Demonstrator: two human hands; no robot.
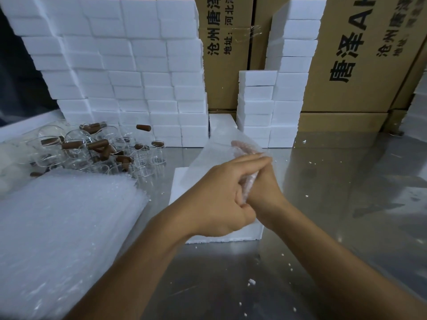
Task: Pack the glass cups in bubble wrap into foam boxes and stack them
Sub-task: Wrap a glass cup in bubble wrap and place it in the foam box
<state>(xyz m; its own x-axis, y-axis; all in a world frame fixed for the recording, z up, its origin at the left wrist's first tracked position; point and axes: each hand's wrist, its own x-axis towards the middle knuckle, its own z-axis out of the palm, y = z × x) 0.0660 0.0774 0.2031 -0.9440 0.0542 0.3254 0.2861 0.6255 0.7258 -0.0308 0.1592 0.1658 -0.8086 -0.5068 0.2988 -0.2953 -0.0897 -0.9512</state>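
Bubble wrap point(221, 144) (contents hidden) is gripped by left hand point(221, 199) and right hand point(263, 183) above a foam box point(180, 188).

Counts on the bench

We see two hands point(231, 195), one foam box point(182, 188) under them at centre, one stack of bubble wrap sheets point(64, 222) lower left, and two foam box columns point(275, 100) upper right; glass cups point(97, 151) at left are too jumbled to count.

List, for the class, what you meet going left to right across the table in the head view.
Bubble wrap stack → pile of glass cups → left hand → right hand, both hands holding one bubble wrap sheet above a foam box.
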